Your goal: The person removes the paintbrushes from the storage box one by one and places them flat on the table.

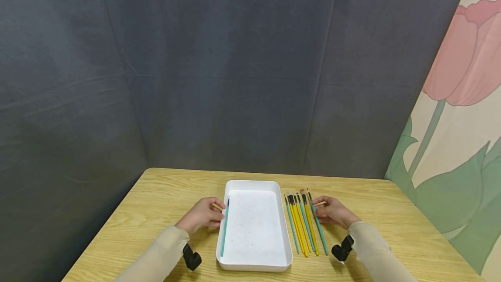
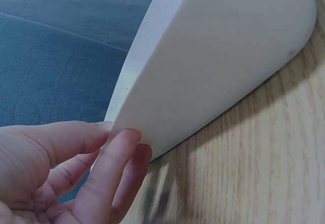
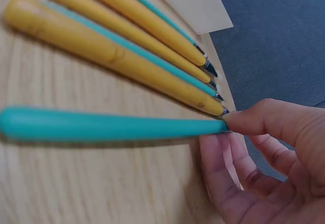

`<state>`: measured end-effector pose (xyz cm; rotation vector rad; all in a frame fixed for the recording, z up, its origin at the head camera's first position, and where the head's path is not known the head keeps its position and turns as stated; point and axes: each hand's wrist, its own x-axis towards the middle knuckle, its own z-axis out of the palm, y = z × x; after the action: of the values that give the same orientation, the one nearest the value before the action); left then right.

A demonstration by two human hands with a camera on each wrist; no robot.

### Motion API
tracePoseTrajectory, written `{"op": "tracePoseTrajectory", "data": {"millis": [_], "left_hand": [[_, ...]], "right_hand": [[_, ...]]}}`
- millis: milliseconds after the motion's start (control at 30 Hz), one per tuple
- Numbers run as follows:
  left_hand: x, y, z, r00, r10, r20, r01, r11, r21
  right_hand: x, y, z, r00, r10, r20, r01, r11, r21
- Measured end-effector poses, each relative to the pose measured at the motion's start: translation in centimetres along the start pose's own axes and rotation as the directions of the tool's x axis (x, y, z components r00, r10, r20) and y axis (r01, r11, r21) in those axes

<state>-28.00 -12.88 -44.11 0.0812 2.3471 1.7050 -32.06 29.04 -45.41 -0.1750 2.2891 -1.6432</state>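
My left hand (image 1: 205, 213) is at the left side of a white tray (image 1: 254, 268). In the left wrist view its thumb and fingers pinch the tray's rim. One thin teal paintbrush (image 1: 225, 232) lies inside, along the left wall, bristles toward the far end. To the right of the tray, my right hand (image 1: 332, 211) pinches the rightmost teal paintbrush (image 3: 111, 124) near its ferrule, between thumb and fingers. That brush's handle points toward me, and its bristle end is hidden by the hand in the right wrist view.
Several yellow and teal paintbrushes (image 1: 310, 225) lie side by side on the wooden table (image 1: 164, 199), between the tray and my right hand. A dark grey curtain (image 1: 235, 77) hangs behind the table. A wall painted with a tulip (image 1: 454, 55) stands at the right.
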Motion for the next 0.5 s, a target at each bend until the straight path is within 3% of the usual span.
{"op": "tracePoseTrajectory", "data": {"millis": [500], "left_hand": [[-0.11, 0.1, -0.03, 1.0, -0.001, 0.004, 0.001, 1.0, 0.018]], "right_hand": [[0.25, 0.06, 0.89, 0.991, 0.066, -0.117, -0.075, 0.994, -0.077]]}}
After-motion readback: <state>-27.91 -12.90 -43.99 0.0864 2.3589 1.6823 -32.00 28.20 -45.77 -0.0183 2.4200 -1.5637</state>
